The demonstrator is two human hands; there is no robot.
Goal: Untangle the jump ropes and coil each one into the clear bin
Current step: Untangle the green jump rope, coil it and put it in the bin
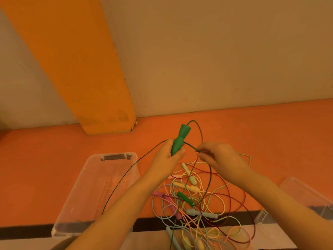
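My left hand (168, 154) grips a green jump-rope handle (180, 138), held upright above the orange floor. From its top a thin green cord (199, 129) loops over to my right hand (219, 156), which pinches it between thumb and fingers. Another length of green cord (126, 175) trails down across the clear bin (95, 193) at the left. Below my hands lies a tangle of ropes (201, 204) in pale yellow, pink, grey-blue, maroon and green, with several handles, among them a second green handle (185, 198).
A second clear container (306, 197) stands at the right edge. An orange pillar (86, 87) meets the floor behind the bin, against a pale wall. A black stripe (23, 231) crosses the floor near me.
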